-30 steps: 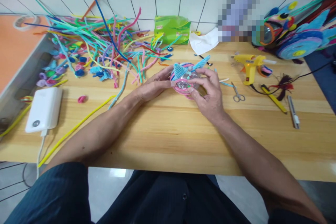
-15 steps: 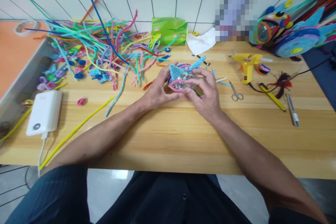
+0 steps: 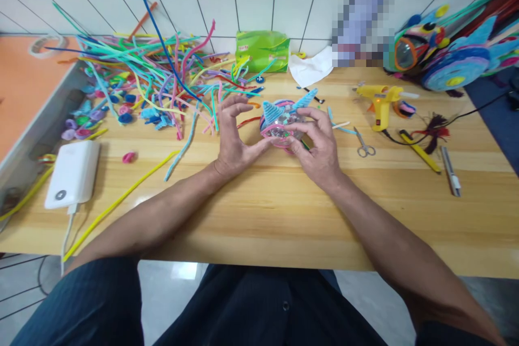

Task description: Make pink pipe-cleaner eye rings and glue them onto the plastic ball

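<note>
A small round pipe-cleaner craft [image 3: 279,119] with two blue pointed pieces, a pink rim and a clear, glittery front is in the middle of the view. My right hand [image 3: 318,143] grips its right side between thumb and fingers. On the left, my left hand [image 3: 237,138] is spread apart, its curled fingers away from the craft and its thumb tip at the lower left of the pink rim. Whether that thumb touches the rim I cannot tell. Behind the left hand lies a red pipe cleaner [image 3: 248,121].
Loose pipe cleaners [image 3: 133,59] heap at the back left, near a green packet [image 3: 263,51]. On the right lie small scissors [image 3: 365,146], a yellow glue gun [image 3: 381,102], a yellow cutter [image 3: 419,151] and a grey cutter [image 3: 451,170]. A white power bank [image 3: 73,174] stands left.
My left hand has opened and its fingers have drawn back leftward off the craft. My right hand still holds the craft in about the same place.
</note>
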The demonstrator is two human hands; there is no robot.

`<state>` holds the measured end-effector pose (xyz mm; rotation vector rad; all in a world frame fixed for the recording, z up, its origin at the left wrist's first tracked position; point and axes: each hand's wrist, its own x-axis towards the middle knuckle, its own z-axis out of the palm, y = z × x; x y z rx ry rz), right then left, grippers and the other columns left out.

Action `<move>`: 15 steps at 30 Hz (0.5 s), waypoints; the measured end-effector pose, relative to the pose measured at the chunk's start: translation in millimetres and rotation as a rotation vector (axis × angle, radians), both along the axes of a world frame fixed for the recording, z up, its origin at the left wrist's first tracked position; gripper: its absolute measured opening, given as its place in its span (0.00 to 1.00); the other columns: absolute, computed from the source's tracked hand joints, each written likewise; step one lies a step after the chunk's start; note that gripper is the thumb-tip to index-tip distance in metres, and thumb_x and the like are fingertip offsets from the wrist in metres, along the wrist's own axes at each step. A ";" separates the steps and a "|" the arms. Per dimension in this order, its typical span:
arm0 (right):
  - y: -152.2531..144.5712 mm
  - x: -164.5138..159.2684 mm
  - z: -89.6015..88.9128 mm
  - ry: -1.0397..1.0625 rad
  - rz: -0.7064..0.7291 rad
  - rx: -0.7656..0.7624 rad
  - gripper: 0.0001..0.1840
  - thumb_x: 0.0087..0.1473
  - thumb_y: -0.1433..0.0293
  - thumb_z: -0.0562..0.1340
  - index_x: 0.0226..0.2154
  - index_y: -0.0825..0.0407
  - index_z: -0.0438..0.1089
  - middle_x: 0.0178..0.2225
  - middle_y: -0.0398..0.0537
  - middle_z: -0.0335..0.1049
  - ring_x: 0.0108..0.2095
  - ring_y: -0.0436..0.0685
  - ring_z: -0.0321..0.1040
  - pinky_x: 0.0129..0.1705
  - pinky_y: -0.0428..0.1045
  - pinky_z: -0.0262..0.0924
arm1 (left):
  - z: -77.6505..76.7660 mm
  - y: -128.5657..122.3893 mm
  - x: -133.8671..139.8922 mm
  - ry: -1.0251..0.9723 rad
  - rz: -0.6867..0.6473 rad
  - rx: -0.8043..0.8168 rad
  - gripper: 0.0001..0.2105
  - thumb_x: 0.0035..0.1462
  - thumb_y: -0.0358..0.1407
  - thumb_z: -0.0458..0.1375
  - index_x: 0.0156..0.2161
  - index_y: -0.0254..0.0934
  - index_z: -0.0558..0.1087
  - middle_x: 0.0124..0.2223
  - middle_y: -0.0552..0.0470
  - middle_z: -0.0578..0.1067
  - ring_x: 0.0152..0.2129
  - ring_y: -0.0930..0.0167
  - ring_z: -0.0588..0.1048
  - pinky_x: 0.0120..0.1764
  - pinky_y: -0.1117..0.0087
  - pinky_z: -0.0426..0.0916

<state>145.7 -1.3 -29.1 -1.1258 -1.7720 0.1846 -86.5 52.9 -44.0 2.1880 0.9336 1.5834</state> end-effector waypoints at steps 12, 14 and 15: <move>1.5 -2.3 -1.9 -0.022 -0.038 0.009 0.12 0.68 0.64 0.67 0.53 0.39 0.80 0.61 0.53 0.73 0.65 0.70 0.72 0.69 0.72 0.68 | 6.5 -5.1 9.0 0.376 -0.026 0.161 0.15 0.74 0.47 0.62 0.60 0.48 0.79 0.56 0.42 0.81 0.49 0.60 0.77 0.53 0.53 0.71; 1.7 -2.9 -1.3 -0.016 -0.032 0.012 0.13 0.68 0.64 0.67 0.54 0.39 0.79 0.61 0.54 0.74 0.64 0.70 0.72 0.69 0.71 0.68 | 6.2 -2.9 8.6 0.391 -0.029 0.152 0.15 0.74 0.48 0.62 0.59 0.47 0.80 0.56 0.42 0.81 0.50 0.60 0.78 0.53 0.54 0.71; 1.8 -3.2 -0.9 -0.010 -0.025 0.021 0.14 0.67 0.64 0.68 0.54 0.39 0.79 0.61 0.54 0.74 0.64 0.70 0.72 0.69 0.71 0.68 | 6.3 -2.5 8.7 0.392 -0.023 0.160 0.15 0.74 0.48 0.62 0.59 0.47 0.80 0.55 0.43 0.82 0.50 0.60 0.78 0.53 0.54 0.71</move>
